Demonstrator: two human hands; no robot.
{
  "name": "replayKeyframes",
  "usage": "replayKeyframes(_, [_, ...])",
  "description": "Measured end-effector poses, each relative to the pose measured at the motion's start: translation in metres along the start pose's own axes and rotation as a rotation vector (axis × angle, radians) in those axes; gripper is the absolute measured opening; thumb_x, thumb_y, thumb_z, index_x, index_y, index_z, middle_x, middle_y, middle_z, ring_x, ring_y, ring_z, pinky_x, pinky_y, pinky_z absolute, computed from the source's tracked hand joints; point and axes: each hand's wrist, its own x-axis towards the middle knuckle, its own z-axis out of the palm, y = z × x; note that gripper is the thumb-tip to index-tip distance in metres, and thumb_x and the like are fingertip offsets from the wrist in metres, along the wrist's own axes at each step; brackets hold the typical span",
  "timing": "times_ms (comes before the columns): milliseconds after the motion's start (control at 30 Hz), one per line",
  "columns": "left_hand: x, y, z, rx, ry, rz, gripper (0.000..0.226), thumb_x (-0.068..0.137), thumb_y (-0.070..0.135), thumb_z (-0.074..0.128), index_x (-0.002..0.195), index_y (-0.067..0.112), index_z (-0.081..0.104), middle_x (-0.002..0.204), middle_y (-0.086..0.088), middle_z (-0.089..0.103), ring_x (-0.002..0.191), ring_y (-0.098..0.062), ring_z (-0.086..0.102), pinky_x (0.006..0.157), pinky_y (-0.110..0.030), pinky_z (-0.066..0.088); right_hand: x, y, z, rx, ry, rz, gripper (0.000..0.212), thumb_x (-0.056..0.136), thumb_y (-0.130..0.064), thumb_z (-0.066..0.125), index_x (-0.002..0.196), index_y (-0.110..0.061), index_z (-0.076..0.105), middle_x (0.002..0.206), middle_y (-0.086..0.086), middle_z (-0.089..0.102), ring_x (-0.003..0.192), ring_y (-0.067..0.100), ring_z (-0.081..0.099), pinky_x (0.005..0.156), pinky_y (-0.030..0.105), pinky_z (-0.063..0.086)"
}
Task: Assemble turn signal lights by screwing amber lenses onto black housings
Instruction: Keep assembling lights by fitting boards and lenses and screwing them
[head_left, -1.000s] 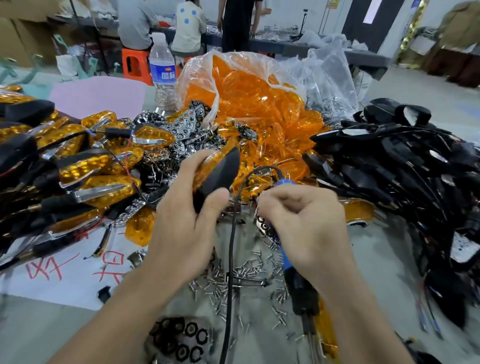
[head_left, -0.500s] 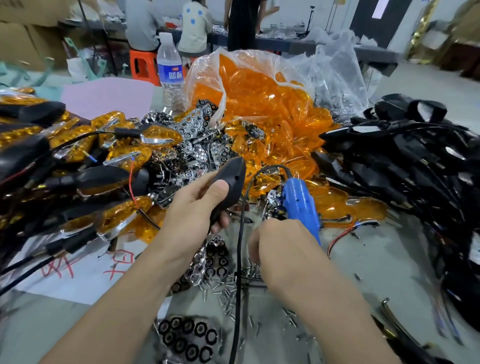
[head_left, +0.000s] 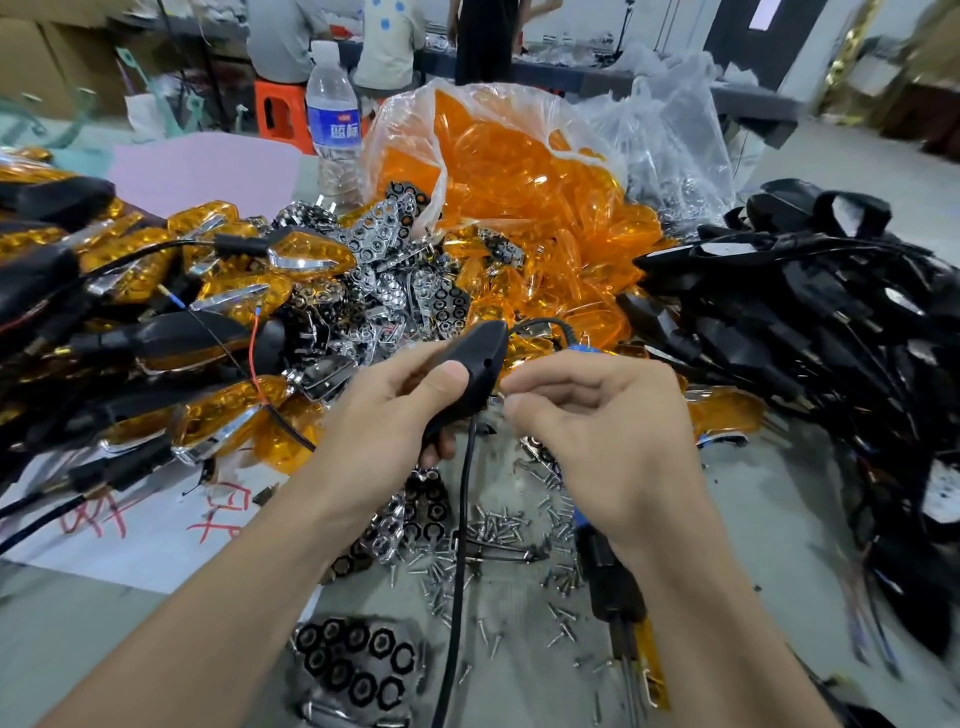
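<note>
Over the loose screws (head_left: 498, 525) on the bench (head_left: 779, 519), gripping a black housing (head_left: 480, 358) in the left hand (head_left: 384, 421). Holding the right hand (head_left: 608, 431) curled just beside it; can't tell if pinching anything.

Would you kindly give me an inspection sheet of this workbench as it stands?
Surface: grey table, white paper with red writing at left.
Job's things: black housing in the left hand; bag of amber lenses behind; housing pile right; finished lights left; loose screws in front.
Clutter: water bottle, chrome reflectors, black hex rings.
Grips: left hand grips the housing; right hand fingers curled beside it, contents not visible.
Cables: black cable crossing the screws; red wire among the lights.
Surroundings: people at a far table, orange stool.
</note>
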Motion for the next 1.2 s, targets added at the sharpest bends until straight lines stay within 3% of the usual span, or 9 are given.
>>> replayKeyframes(233, [-0.008,0.004,0.006,0.08,-0.051,0.045,0.028,0.093,0.041,0.057,0.115,0.041,0.074,0.09,-0.02,0.066,0.059,-0.02,0.059,0.049,-0.029,0.043,-0.003,0.002,0.005,0.1,0.151,-0.086,0.027,0.085,-0.002,0.078,0.079,-0.028,0.079,0.065,-0.003,0.074,0.063,0.027,0.07,0.063,0.046,0.059])
replayKeyframes(433, [-0.011,0.005,0.008,0.132,-0.071,0.073,0.024,0.095,0.04,0.057,0.111,0.034,0.074,0.077,-0.016,0.064,0.053,-0.016,0.058,0.047,-0.026,0.042,0.002,0.01,0.01,0.231,0.135,0.003,0.03,0.084,0.005,0.078,0.07,-0.022,0.08,0.063,-0.003,0.073,0.057,0.008,0.065,0.061,0.019,0.052])
replayKeyframes(633, [-0.012,0.005,0.008,0.161,-0.046,0.051,0.024,0.093,0.038,0.058,0.108,0.032,0.076,0.068,0.0,0.062,0.046,-0.016,0.055,0.043,-0.023,0.04,0.003,0.017,0.016,0.144,0.25,0.094,0.015,0.074,-0.012,0.088,0.071,-0.022,0.077,0.064,-0.002,0.074,0.054,0.012,0.065,0.055,0.028,0.05])
replayKeyframes(733, [-0.011,0.005,0.007,0.114,-0.037,0.025,0.023,0.091,0.038,0.059,0.107,0.035,0.076,0.073,-0.001,0.066,0.051,-0.02,0.058,0.043,-0.025,0.042,0.007,0.01,0.011,0.146,0.15,0.201,0.019,0.077,-0.018,0.089,0.067,-0.016,0.073,0.064,0.005,0.072,0.055,0.018,0.06,0.059,0.038,0.05])
replayKeyframes(800, [-0.01,0.005,0.009,0.043,-0.026,-0.005,0.021,0.095,0.036,0.06,0.105,0.031,0.077,0.072,0.001,0.068,0.05,-0.019,0.057,0.042,-0.023,0.041,0.006,0.003,0.005,0.013,0.152,0.14,0.027,0.084,-0.03,0.083,0.064,-0.016,0.071,0.059,0.001,0.07,0.052,0.018,0.056,0.06,0.04,0.05])
replayKeyframes(900, [-0.007,0.005,0.009,-0.089,0.036,-0.127,0.025,0.106,0.03,0.055,0.103,0.015,0.075,0.064,-0.001,0.068,0.045,-0.015,0.054,0.039,-0.021,0.04,-0.002,0.0,-0.018,-0.615,0.329,0.067,0.044,0.089,-0.058,0.069,0.066,-0.021,0.065,0.052,-0.008,0.058,0.048,0.01,0.047,0.05,0.028,0.033])
replayKeyframes(1000, [-0.004,0.006,0.007,-0.23,0.112,-0.22,0.04,0.106,0.029,0.055,0.078,0.011,0.077,0.069,-0.012,0.071,0.042,-0.015,0.053,0.035,-0.021,0.038,-0.013,-0.001,-0.033,-1.097,0.001,0.336,0.052,0.085,-0.079,0.055,0.087,-0.027,0.059,0.073,-0.006,0.059,0.061,0.012,0.05,0.05,0.028,0.03])
replayKeyframes(1100, [-0.001,0.007,0.005,-0.285,0.154,-0.252,0.044,0.106,0.031,0.057,0.073,0.012,0.079,0.08,-0.016,0.075,0.043,-0.016,0.054,0.034,-0.021,0.037,-0.012,0.004,-0.028,-1.205,-0.238,0.37,0.063,0.082,-0.084,0.053,0.079,-0.022,0.052,0.075,-0.001,0.057,0.061,0.015,0.052,0.048,0.03,0.034])
replayKeyframes(1200, [-0.001,0.008,0.004,-0.31,0.163,-0.265,0.033,0.106,0.031,0.055,0.094,0.006,0.072,0.08,-0.015,0.075,0.044,-0.015,0.054,0.035,-0.021,0.037,-0.008,0.011,-0.024,-1.14,-0.169,0.321,0.062,0.078,-0.082,0.057,0.074,-0.02,0.053,0.071,-0.002,0.056,0.059,0.014,0.05,0.047,0.03,0.029])
